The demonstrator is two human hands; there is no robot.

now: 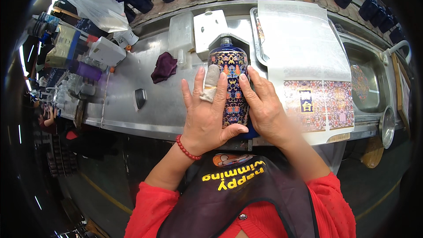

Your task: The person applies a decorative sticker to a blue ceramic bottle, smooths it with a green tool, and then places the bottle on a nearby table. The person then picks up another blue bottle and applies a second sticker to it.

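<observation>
Bottle (235,99), dk blue w/ multicolour floral pattern, ctr. of bench (116,90), neck to 12 o'c., base to 6; lying flat or propped, cannot tell. L hand (205,125): spread wide, laid on 9 o'c. side, grey cover (213,76) on middle finger, thumb across lower end. R hand (268,108): part open, fingers along 3 o'c. side, thumb hidden. Bottle steadied betw. both, no full grip. Printed sheet (319,105) at 3-4 o'c.; cloth (164,67), purple, at 10. Step in hand: prob. smoothing pattern onto bottle. Next move: light, even pressure out to edges, w/o creasing.
</observation>
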